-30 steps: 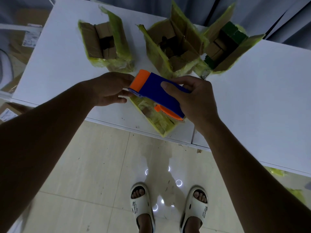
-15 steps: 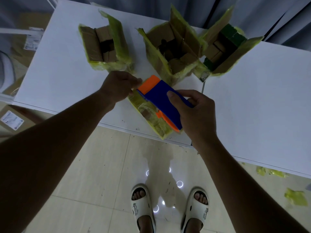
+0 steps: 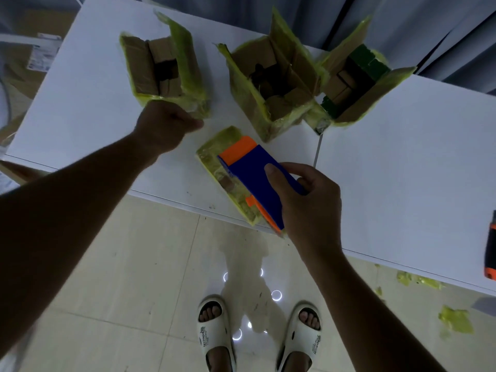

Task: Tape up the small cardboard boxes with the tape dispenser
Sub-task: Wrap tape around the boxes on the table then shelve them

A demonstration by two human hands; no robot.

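Note:
A blue and orange tape dispenser (image 3: 252,178) lies tilted over a small flat box (image 3: 213,159) wrapped in yellow-green tape, near the front edge of the white table (image 3: 80,103). My right hand (image 3: 306,202) grips the dispenser from its near end, thumb on the blue top. My left hand (image 3: 166,122) is up and to the left of the box, apart from the dispenser, with its fingers curled into a fist; I see nothing in it. Behind stand three open cardboard boxes with yellow-taped flaps: left (image 3: 161,68), middle (image 3: 271,84), right (image 3: 357,81).
An orange and black object (image 3: 490,251) pokes in at the table's right edge. Scraps of yellow tape (image 3: 456,320) lie on the tiled floor at the right. My feet in white slippers (image 3: 214,331) stand just before the table. A seam (image 3: 318,151) divides the tabletop.
My left hand has left the dispenser's orange end and drawn away up and left. The dispenser has come down onto the small box with my right hand.

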